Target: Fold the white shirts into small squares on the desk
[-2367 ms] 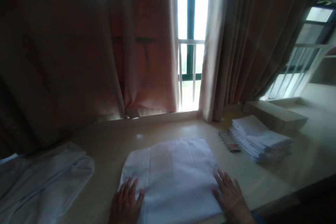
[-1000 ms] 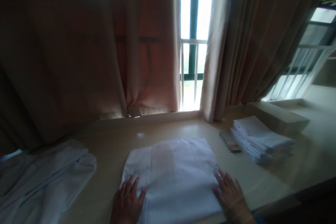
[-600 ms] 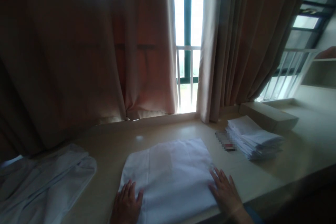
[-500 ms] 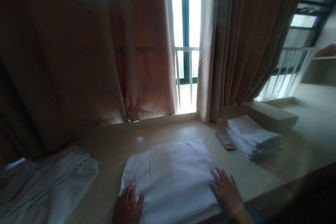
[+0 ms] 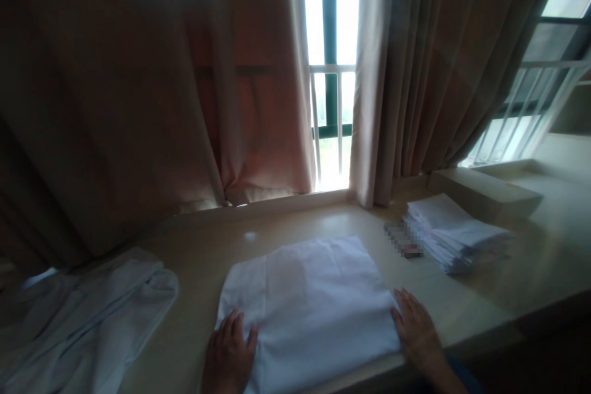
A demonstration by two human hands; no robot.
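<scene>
A folded white cloth (image 5: 314, 301) lies flat on the pale tabletop in front of me; whether it is a garment I cannot tell. My left hand (image 5: 229, 351) rests on its lower left part, palm down with the fingers stretched out. At the cloth's right edge lies my right hand (image 5: 418, 329), fingers extended and close together, the thumb side touching the fabric. Neither hand grips anything. Loosely heaped white fabric (image 5: 106, 320) sits to the left, apart from my hands.
A stack of folded white cloths (image 5: 455, 231) stands at the right, beside a small blurred-out object (image 5: 404, 240). Behind it is a pale box-shaped block (image 5: 489, 191). Brown curtains (image 5: 263, 104) hang along the table's back edge, before a barred window (image 5: 330, 98).
My right hand has slid slightly right, from on top of the cloth to its right edge. My left hand stays on the left part. The view has shifted a little.
</scene>
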